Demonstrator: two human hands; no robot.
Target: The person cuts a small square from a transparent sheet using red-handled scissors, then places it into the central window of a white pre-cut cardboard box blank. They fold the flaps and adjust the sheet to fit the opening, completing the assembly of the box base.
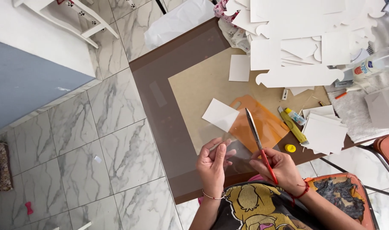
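Scissors, red-handled with closed silver blades, point up and away from you over the orange cutting board, gripped in your right hand; your left hand pinches what seems a clear plastic sheet.

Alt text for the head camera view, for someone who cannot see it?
Over a brown table, the left hand holds a clear plastic sheet while the right hand grips red-handled scissors. White card cutouts lie beyond.

Bright, even daylight fills my view; soft shadows lie under the white cutouts, and the picture stays sharp throughout.
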